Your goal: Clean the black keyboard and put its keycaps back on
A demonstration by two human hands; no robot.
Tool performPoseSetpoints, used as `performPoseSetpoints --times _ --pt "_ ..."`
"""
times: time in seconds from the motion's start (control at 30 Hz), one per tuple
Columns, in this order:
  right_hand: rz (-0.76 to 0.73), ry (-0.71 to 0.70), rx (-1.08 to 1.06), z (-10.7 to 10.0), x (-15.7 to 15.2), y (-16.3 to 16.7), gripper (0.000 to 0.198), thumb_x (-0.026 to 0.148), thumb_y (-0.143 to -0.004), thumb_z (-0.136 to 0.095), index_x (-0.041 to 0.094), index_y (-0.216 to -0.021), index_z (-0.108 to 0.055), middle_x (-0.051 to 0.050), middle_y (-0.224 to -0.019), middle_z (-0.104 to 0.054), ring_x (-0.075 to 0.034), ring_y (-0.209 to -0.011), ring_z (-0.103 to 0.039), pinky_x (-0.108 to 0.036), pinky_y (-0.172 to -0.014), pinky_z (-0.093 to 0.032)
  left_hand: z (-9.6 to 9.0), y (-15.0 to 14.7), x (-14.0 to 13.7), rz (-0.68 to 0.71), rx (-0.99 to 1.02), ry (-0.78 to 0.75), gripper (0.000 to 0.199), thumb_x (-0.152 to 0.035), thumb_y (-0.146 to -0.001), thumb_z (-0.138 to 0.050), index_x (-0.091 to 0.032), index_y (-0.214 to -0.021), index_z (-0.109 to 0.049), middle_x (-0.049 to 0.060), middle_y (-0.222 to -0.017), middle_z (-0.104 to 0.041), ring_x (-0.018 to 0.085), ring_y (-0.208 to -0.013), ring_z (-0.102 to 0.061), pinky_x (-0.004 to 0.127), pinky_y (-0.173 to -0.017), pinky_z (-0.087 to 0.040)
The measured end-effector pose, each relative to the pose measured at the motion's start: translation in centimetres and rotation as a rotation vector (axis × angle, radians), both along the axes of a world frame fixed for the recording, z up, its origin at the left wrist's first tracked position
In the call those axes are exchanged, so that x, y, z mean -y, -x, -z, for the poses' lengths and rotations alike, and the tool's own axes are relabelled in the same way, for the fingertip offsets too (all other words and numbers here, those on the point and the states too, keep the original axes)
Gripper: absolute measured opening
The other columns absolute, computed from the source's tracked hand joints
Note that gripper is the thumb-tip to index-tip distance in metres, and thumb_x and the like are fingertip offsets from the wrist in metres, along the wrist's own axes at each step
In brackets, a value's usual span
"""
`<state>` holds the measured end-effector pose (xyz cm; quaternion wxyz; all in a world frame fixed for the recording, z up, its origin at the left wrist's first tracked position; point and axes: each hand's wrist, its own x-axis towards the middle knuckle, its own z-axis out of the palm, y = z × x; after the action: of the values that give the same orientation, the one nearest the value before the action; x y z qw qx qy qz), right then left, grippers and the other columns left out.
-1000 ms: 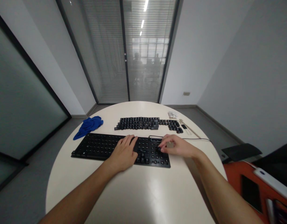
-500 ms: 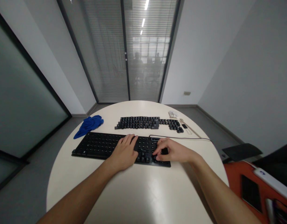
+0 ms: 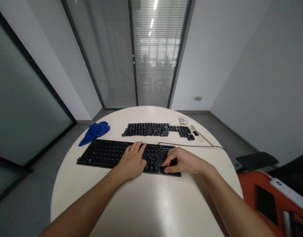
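A black keyboard (image 3: 109,150) lies across the table, most of its keycaps off and its switch posts bare. My left hand (image 3: 131,161) rests flat on its middle, fingers stretched out and holding nothing. Over the number pad at the right end, my right hand (image 3: 177,160) is bent into a pinch, thumb and forefinger low against the keys. Whatever is between those fingertips is too small and dark to make out. A few keycaps (image 3: 151,168) sit on the keyboard between my hands. Behind it, loose black keycaps (image 3: 148,129) are laid out in rows, with a smaller group (image 3: 184,131) to their right.
On the round white table (image 3: 141,204), a crumpled blue cloth (image 3: 96,131) lies left. At the right are a clear plastic bag (image 3: 183,120), a thin stick (image 3: 203,135), a wire tool (image 3: 199,138) and the keyboard cable (image 3: 191,145). An orange chair (image 3: 247,187) holds a phone (image 3: 266,204).
My right hand has shifted very slightly over the number pad, its fingertips still low and pinched. My left hand stays on the keyboard. The whole view has moved a little.
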<state>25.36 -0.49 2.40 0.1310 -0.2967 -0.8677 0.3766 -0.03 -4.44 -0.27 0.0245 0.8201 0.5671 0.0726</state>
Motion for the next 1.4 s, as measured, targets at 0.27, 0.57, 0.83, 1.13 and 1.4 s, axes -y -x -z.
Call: performPoseSetpoints --times 0.27,0.57,0.83,1.13,1.4 --pt "-0.031 -0.049 0.073 -0.3 0.2 0.7 0.018 0.03 -0.079 -0.078 0.021 -0.095 -0.082 -0.003 -0.081 -0.072 -0.015 -0.074 -0.063 -0.025 -0.067 -0.048 0.2 0.0 -0.1 0.007 0.011 -0.044 0.061 -0.022 -0.087 -0.045 -0.01 -0.148 -0.042 0.015 -0.154 -0.043 0.029 -0.144 -0.035 0.045 -0.118 -0.029" --pt "-0.014 0.039 0.079 -0.1 -0.1 0.1 0.025 0.031 -0.076 -0.079 0.019 -0.097 -0.081 -0.003 -0.083 -0.071 -0.016 -0.073 -0.062 -0.025 -0.067 -0.049 0.7 -2.9 0.8 0.011 0.189 -0.095 0.069 -0.054 -0.09 -0.056 -0.013 -0.145 -0.044 0.014 -0.153 -0.046 0.03 -0.145 -0.037 0.051 -0.124 -0.017" --pt "0.055 0.135 0.098 0.0 -0.3 -0.7 0.026 0.032 -0.07 -0.082 0.018 -0.093 -0.081 -0.003 -0.085 -0.075 -0.018 -0.077 -0.064 -0.026 -0.069 -0.048 1.0 -3.4 0.9 -0.009 0.196 -0.014 0.076 -0.059 -0.088 -0.057 -0.015 -0.148 -0.041 0.014 -0.16 -0.036 0.031 -0.149 -0.03 0.053 -0.123 -0.021" --pt "0.131 0.198 0.141 0.4 -0.3 -0.6 0.025 0.034 -0.068 -0.083 0.016 -0.085 -0.079 -0.002 -0.077 -0.073 -0.016 -0.07 -0.061 -0.024 -0.06 -0.043 0.3 -4.0 1.1 -0.055 0.205 0.049 0.075 -0.057 -0.087 -0.058 -0.016 -0.148 -0.041 0.013 -0.161 -0.035 0.033 -0.151 -0.026 0.056 -0.123 -0.019" --pt "0.164 0.229 0.171 0.0 -0.3 -0.4 0.028 0.034 -0.063 -0.086 0.016 -0.081 -0.077 0.0 -0.071 -0.069 -0.014 -0.065 -0.056 -0.023 -0.057 -0.038 0.7 -4.1 1.1 -0.053 0.201 0.049 0.075 -0.058 -0.087 -0.058 -0.016 -0.148 -0.042 0.013 -0.161 -0.034 0.032 -0.151 -0.025 0.058 -0.123 -0.018"
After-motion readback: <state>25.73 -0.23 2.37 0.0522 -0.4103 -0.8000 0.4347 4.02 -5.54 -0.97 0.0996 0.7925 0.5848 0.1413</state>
